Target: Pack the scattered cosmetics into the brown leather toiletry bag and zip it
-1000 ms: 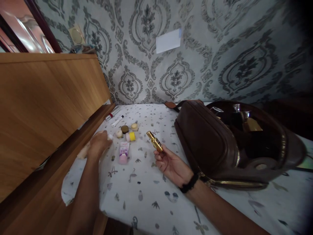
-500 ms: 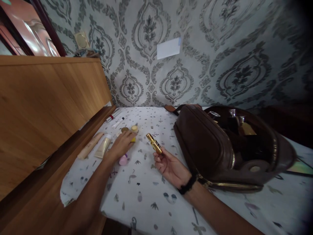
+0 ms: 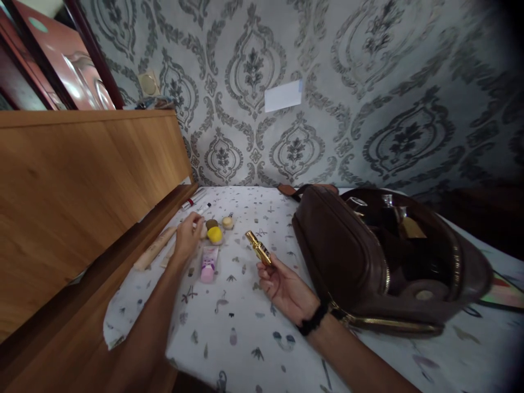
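A slim gold bottle [image 3: 258,248], probably perfume, is held upright at a tilt in my right hand [image 3: 284,286], fingers curled round its lower end. My left hand [image 3: 188,234] hovers low over a group of cosmetics, fingers bent and a little apart, with nothing visible in them. Right beside its fingers is a pale round item, partly hidden. A yellow round-topped item [image 3: 215,235], a brown round one [image 3: 212,224] and a small cream jar [image 3: 227,222] lie to its right. Nearer me lies a pink-capped tube [image 3: 208,265]. My hand partly covers a beige tube.
An unzipped brown bag [image 3: 339,245] with several bottles inside stands on the right of the patterned white cloth [image 3: 245,344]. A long beige tube [image 3: 154,249] lies by the wooden panel [image 3: 90,185] on the left. Patterned wall rises behind.
My left hand has moved left, off the yellow item, uncovering it and the pink-capped tube. My right hand still holds the gold bottle in nearly the same place. The view has tilted up slightly.
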Demonstrator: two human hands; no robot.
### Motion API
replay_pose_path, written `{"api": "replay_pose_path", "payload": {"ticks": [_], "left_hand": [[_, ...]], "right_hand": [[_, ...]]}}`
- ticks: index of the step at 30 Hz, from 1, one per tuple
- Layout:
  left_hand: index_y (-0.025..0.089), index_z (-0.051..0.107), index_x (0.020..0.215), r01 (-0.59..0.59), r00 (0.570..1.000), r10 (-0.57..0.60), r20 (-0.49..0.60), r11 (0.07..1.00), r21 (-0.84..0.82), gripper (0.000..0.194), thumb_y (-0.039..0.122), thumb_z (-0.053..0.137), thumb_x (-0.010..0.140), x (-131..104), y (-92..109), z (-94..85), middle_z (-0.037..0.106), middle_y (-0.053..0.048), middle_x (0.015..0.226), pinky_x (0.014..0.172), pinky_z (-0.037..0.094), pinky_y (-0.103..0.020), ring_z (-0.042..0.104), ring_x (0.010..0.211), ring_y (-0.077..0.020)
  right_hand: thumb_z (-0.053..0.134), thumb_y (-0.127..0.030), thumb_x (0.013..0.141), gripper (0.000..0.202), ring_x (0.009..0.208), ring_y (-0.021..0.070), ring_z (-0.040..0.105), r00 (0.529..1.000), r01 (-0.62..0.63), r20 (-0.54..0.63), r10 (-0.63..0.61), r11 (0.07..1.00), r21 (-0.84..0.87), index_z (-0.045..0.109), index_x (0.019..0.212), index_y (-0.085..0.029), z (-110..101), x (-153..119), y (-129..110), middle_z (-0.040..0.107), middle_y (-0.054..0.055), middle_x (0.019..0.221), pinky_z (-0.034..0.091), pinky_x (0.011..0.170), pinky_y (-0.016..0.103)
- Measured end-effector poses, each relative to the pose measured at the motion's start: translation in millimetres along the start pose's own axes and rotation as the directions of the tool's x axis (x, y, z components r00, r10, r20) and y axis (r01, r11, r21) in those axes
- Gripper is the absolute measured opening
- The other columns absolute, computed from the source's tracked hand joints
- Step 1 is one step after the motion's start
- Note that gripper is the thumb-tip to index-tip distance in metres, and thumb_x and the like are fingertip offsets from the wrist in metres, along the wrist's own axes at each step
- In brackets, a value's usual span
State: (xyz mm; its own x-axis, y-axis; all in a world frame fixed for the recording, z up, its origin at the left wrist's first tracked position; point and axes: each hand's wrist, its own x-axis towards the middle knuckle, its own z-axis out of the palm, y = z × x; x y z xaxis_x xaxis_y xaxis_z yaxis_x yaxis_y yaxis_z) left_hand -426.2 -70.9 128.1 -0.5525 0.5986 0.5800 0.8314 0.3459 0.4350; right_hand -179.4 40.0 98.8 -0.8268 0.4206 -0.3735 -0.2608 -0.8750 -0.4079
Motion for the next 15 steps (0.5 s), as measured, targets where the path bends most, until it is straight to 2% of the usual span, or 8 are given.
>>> {"api": "replay_pose_path", "payload": {"ticks": [2, 4, 10, 15], "left_hand": [[0.019, 0.057, 0.091, 0.050, 0.997, -0.046, -0.066, 0.997, 0.063, 0.022, 0.030, 0.038, 0.094, 4, -11, -8.0, 0.065, -0.004, 0.086, 0.073, 0.046, -0.030, 0.060, 0.080, -0.0185], [0.018, 0.058, 0.095, 0.063, 0.997, -0.056, -0.061, 0.991, 0.119, 0.021, 0.028, 0.040, 0.092, 5, -19, -11.2, 0.067, -0.007, 0.092, 0.079, 0.047, -0.034, 0.061, 0.087, -0.0216], [0.018, 0.063, 0.107, -0.009, 0.989, -0.022, 0.143, 0.978, 0.208, 0.028, 0.026, 0.057, 0.081, -4, -19, 3.5, 0.068, -0.012, 0.108, 0.093, 0.043, -0.042, 0.058, 0.107, -0.0288], [0.020, 0.063, 0.096, -0.052, 0.971, 0.000, 0.238, 0.976, 0.211, 0.019, 0.019, 0.058, 0.078, -6, -14, 5.5, 0.067, -0.009, 0.102, 0.089, 0.044, -0.039, 0.059, 0.100, -0.0272]], "right_hand": [[0.048, -0.022, 0.098, 0.024, 0.047, 0.0074, 0.054, 1.000, 0.001, -0.003, -0.001, 1.000, 0.004, 0.063, 0.081, -0.013, 0, 1, 0, 0.066, 0.005, 0.065, 0.044, 0.040, 0.015], [0.051, -0.022, 0.096, 0.022, 0.047, 0.0075, 0.054, 1.000, 0.000, -0.001, 0.000, 1.000, 0.010, 0.063, 0.081, -0.012, -1, 2, 0, 0.066, 0.005, 0.064, 0.043, 0.039, 0.015], [0.062, -0.023, 0.091, 0.014, 0.049, 0.0077, 0.056, 0.999, -0.008, 0.048, 0.007, 1.000, 0.013, 0.064, 0.081, -0.013, -5, 3, 1, 0.067, 0.004, 0.066, 0.044, 0.041, 0.015], [0.063, -0.024, 0.090, 0.014, 0.050, 0.0073, 0.055, 0.998, 0.008, 0.067, -0.007, 1.000, -0.003, 0.065, 0.081, -0.013, -7, 4, 1, 0.067, 0.003, 0.066, 0.044, 0.041, 0.015]]}}
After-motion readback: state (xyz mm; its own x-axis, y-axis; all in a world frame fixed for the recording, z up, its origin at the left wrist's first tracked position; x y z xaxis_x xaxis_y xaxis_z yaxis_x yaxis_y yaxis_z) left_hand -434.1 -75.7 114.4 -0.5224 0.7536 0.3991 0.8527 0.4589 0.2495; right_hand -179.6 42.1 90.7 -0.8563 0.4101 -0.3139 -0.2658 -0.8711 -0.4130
